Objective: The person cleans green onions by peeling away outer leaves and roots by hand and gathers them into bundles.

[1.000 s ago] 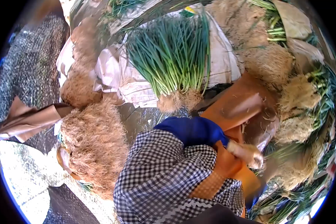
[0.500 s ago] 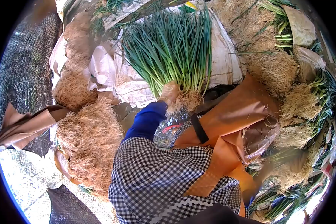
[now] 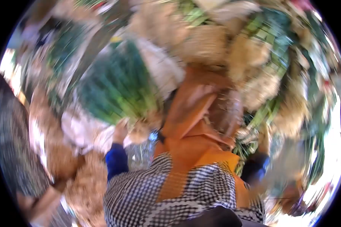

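Observation:
A large bunch of spring onions (image 3: 119, 85), with long green leaves and pale roots, lies fanned out on a white sack (image 3: 161, 62). At its root end, my left hand (image 3: 120, 130) is closed around the lower stems at the left side. My right hand (image 3: 264, 140) reaches out at the right, beside green stalks and a root clump of other spring onions (image 3: 290, 119). Motion blur smears its fingers, so whether it grips anything is unclear.
An orange-brown apron (image 3: 193, 113) covers my lap. Piles of spring onions with roots facing me (image 3: 204, 43) stand behind and to the right. More root-covered heaps (image 3: 87, 185) sit at the left, beside a dark woven mat (image 3: 17, 147).
The view has swung right, so the bunch appears further left. My right hand has come into sight at the right-hand pile. My left hand stays at the bunch's root end.

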Demonstrator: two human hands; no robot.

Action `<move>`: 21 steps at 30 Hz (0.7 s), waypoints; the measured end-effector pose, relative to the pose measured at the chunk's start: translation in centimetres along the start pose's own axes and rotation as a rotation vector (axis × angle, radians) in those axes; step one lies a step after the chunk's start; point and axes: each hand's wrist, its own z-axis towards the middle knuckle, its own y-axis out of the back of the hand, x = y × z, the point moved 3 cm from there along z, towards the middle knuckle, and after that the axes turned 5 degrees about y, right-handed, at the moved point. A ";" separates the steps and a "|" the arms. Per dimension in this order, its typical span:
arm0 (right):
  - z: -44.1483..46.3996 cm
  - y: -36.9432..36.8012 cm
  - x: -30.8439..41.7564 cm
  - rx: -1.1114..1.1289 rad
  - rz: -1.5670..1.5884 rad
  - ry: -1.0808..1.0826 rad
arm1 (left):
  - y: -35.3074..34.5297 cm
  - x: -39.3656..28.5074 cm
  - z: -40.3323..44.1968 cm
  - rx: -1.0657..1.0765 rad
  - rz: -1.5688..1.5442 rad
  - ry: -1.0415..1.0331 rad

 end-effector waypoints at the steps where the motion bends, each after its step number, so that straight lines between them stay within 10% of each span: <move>1: -2.4 -3.6 3.4 -0.104 -0.067 -0.015 | -2.5 2.3 0.1 0.274 -0.051 -0.169; 2: -1.3 -3.6 3.2 0.023 -0.094 -0.008 | -0.8 -3.5 2.1 0.501 -0.618 0.466; 3: -1.2 -3.4 2.6 0.061 -0.045 0.019 | -0.6 -7.2 4.2 0.710 -0.516 0.648; 4: -1.5 -3.9 2.2 0.133 -0.004 0.045 | 1.2 -13.1 7.2 0.527 -0.181 0.323; 6: -2.5 -5.9 2.1 0.239 0.138 0.098 | 2.6 -24.2 10.7 0.498 -1.024 0.267; 10: -4.2 -7.9 2.8 0.299 0.081 0.123 | -3.1 -42.3 11.0 0.994 -1.159 -0.057; 18: -1.3 -6.3 -0.9 0.291 0.497 0.158 | -11.4 -50.3 6.0 1.729 -1.501 0.459; 21: 0.1 -7.4 -2.9 -0.083 0.014 0.311 | -13.3 -48.3 6.0 1.488 -1.416 0.477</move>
